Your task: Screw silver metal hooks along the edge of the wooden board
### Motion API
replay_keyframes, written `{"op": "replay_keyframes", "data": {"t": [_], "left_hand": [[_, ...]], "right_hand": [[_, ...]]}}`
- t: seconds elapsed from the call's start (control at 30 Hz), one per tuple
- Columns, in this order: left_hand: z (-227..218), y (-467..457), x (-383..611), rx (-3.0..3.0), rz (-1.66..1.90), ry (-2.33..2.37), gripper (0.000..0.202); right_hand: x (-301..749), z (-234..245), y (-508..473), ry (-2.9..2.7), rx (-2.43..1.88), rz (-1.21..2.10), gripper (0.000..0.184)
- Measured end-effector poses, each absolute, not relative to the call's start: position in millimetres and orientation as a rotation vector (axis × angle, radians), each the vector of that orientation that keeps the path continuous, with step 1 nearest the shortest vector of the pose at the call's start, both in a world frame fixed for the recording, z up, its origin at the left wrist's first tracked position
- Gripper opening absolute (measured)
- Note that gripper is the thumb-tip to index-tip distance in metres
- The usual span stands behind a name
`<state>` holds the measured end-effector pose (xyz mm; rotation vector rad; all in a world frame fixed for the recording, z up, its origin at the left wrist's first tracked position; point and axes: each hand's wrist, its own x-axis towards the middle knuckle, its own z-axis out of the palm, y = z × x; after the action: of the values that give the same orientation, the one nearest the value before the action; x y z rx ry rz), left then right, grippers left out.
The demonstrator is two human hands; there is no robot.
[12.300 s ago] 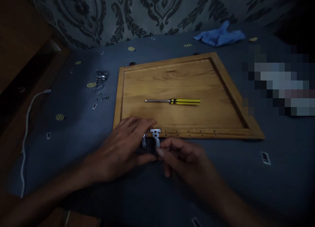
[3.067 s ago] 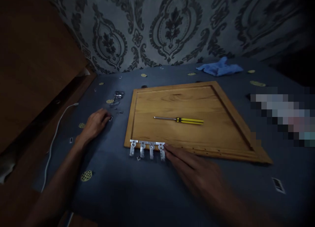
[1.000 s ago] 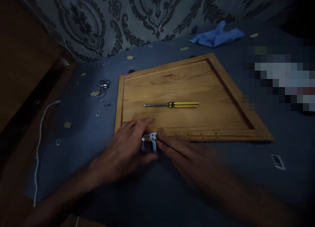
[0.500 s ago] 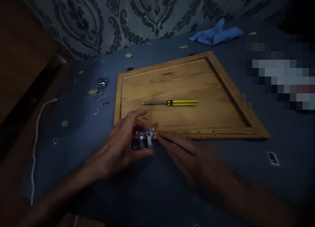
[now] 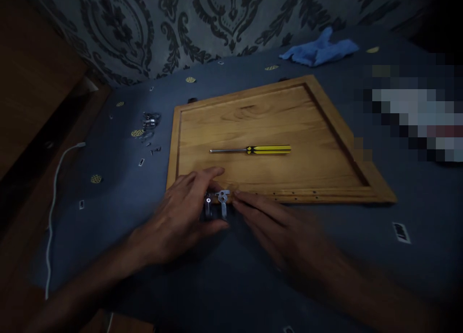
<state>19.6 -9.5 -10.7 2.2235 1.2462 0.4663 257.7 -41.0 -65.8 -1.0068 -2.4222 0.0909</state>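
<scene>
My left hand (image 5: 181,207) curves around a metal cabinet hinge (image 5: 223,200) at the near edge of a framed wooden cabinet door (image 5: 289,121). Its index finger reaches over the wood and its thumb lies below the hinge. Just to the right of the hinge, the fingertips of my right hand (image 5: 278,227) press together against the door's near rail. Its thumb is hidden, and whether it pinches anything small does not show. A screwdriver (image 5: 267,150) with a yellow and black handle lies on the door panel, beyond both hands.
Several small dark holes dot the near rail, right of my fingers. Loose metal hardware (image 5: 151,121) and small screws (image 5: 155,150) lie left of the door on the blue patterned cloth (image 5: 119,145). A blue rag (image 5: 318,48) sits behind; a white cable (image 5: 54,193) runs at left.
My left hand and the hinge have shifted slightly right along the door edge. The loose screw seen on the panel is now hidden behind my left fingers. My right hand stays put.
</scene>
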Motion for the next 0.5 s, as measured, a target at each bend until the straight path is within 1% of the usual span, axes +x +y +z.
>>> {"op": "replay_keyframes", "data": {"t": [0.3, 0.5], "left_hand": [[-11.4, -8.5, 19.1, 2.257, 0.456, 1.222, 0.087], [-10.7, -10.9, 20.6, 2.357, 0.454, 1.203, 0.085]], "right_hand": [[259.0, -65.7, -41.1, -2.471, -1.023, 0.139, 0.048], [257.2, -62.9, -41.0, -2.431, -1.035, 0.078, 0.043]]}}
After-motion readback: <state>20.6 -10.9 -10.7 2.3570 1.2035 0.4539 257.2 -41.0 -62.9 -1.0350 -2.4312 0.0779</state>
